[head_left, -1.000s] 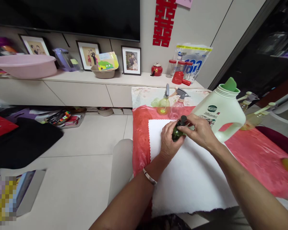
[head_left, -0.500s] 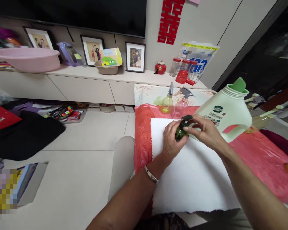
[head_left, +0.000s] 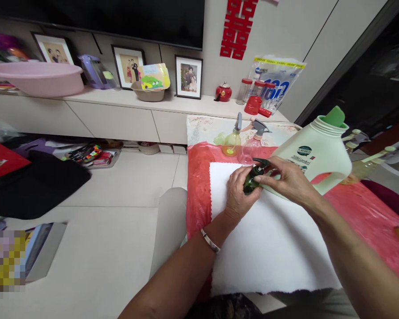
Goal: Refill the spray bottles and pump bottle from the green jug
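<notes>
My left hand (head_left: 238,190) is wrapped round a small dark green bottle (head_left: 250,183) above the far part of a white cloth (head_left: 269,248). At the bottle's top, my right hand (head_left: 286,179) pinches the black pump head (head_left: 261,162) between thumb and fingers. A large pale green jug (head_left: 322,153) with a green piece in its mouth stands just beyond my right hand. Behind the small bottle are a pink spray bottle (head_left: 251,148) and a yellow spray bottle (head_left: 232,142).
Red plastic sheeting (head_left: 198,190) covers the table under the cloth. More spray bottles (head_left: 362,170) stand at the right. Along the wall, a cabinet (head_left: 116,122) holds a pink basin (head_left: 43,79), framed photos and red-lidded jars (head_left: 244,91).
The black pump head has turned, its spout now pointing more to the left. Both hands keep nearly the same place, and the view has shifted slightly.
</notes>
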`<state>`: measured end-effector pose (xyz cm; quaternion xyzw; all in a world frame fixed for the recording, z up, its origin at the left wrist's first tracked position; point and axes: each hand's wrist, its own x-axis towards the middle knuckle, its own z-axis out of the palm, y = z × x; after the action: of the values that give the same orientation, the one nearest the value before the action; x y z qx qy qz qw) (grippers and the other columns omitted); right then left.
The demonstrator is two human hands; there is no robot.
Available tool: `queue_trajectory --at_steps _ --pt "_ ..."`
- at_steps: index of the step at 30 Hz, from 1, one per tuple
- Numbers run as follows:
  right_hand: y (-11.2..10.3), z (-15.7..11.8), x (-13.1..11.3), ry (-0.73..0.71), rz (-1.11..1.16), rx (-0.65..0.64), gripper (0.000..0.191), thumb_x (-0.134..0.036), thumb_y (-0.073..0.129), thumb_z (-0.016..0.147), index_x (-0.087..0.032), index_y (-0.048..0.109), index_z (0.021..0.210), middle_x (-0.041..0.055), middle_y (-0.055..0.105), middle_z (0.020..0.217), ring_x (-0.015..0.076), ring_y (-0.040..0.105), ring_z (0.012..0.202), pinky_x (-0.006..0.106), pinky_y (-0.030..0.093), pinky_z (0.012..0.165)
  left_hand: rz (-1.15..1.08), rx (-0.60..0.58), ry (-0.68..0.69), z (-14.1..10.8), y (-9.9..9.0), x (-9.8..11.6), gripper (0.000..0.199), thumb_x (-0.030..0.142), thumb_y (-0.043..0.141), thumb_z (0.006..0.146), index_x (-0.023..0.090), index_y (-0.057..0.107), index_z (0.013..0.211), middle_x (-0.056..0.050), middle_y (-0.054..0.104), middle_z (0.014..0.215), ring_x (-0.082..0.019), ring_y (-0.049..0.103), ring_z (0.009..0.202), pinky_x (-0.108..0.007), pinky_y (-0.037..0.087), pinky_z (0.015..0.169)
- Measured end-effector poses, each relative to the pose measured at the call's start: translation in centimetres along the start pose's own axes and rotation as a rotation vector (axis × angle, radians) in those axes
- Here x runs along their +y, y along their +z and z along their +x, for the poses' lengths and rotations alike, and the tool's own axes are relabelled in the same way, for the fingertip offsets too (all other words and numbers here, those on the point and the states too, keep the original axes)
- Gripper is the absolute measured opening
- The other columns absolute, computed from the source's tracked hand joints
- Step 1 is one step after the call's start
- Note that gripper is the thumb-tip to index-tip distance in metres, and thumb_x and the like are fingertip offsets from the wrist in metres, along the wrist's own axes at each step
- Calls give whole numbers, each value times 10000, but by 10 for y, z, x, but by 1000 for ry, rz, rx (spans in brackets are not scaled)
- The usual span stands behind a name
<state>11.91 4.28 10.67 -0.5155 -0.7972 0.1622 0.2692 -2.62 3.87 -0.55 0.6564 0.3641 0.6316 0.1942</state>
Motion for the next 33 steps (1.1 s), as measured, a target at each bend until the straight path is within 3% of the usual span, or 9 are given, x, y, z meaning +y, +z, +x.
queue_trajectory --at_steps 3,7,14,18,23,29,33 --pt "-3 -1 -2 -28 45 -42 474 -558 608 873 -135 680 1072 51 603 1006 100 580 893 191 493 763 4 19 28 0 1 -1 588 187 741 790 218 503 1327 -115 652 1276 -270 615 1222 -470 505 1076" --pt "0 0 1 -35 55 -31 490 -586 606 868 -99 665 882 69 599 941 96 565 834 193 470 730 -6 30 36 -1 2 -4 601 194 752 782 220 498 1326 -119 649 1283 -273 615 1221 -477 508 1069" --pt "2 2 5 15 36 10 531 -594 679 827 -101 674 1024 61 607 947 105 571 795 214 473 712 -15 32 21 0 1 -1 603 175 743 787 229 509 1340 -106 656 1285 -269 611 1227 -475 503 1074" --pt "-2 1 1 -1 50 -29 550 -596 656 852 -117 675 1122 68 610 1024 118 591 887 213 498 762 -7 -3 -11 0 0 1 605 188 741 797 238 502 1351 -107 644 1309 -274 600 1252 -485 489 1095" --pt "-1 2 2 -17 53 -49 541 -633 619 864 -103 686 947 70 601 963 113 576 862 211 481 737 -15 10 5 0 -1 1 607 185 750 786 229 506 1340 -110 648 1299 -272 608 1238 -477 496 1086" --pt "-1 2 3 -2 32 -20 506 -591 673 838 -100 661 960 56 593 915 94 561 784 200 450 688 -15 -1 2 0 -2 2 586 186 737 803 233 510 1341 -103 650 1295 -268 604 1242 -474 497 1089" --pt "-4 1 1 -20 54 -59 517 -600 634 867 -110 677 1028 69 602 969 110 570 857 197 469 732 -1 -9 -12 0 -2 2 591 194 746 799 232 507 1338 -108 645 1303 -273 604 1248 -481 492 1095"
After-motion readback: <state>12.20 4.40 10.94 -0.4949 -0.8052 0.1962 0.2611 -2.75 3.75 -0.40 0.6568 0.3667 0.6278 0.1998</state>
